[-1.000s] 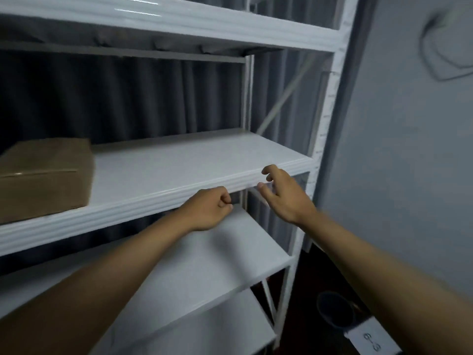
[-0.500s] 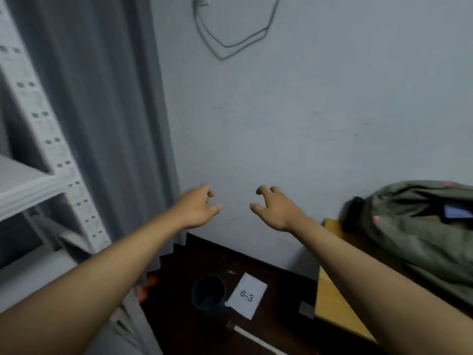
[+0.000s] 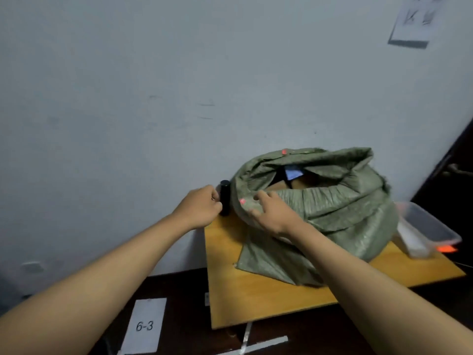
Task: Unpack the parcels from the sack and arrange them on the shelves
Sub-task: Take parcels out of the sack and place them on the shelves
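Observation:
A green woven sack [image 3: 340,208] sits on a wooden table [image 3: 256,293] against the wall, its mouth open upward. Inside the mouth show a brown cardboard parcel [image 3: 305,185] and a blue-and-white parcel [image 3: 294,172]. My right hand [image 3: 271,213] rests with spread fingers on the sack's near left rim. My left hand [image 3: 202,208] hovers left of the sack with its fingers curled, holding nothing, right beside a black cylinder [image 3: 224,198]. The shelves are out of view.
A clear plastic box [image 3: 430,231] with an orange clip stands at the table's right edge behind the sack. On the dark floor lie a paper marked 6-3 [image 3: 146,326] and white tape strips [image 3: 258,345]. A dark door [image 3: 458,170] is at right.
The view has swung right from the white shelves, past the bare wall, to the table with the sack. Both hands have come forward; the right one now lies on the sack's rim.

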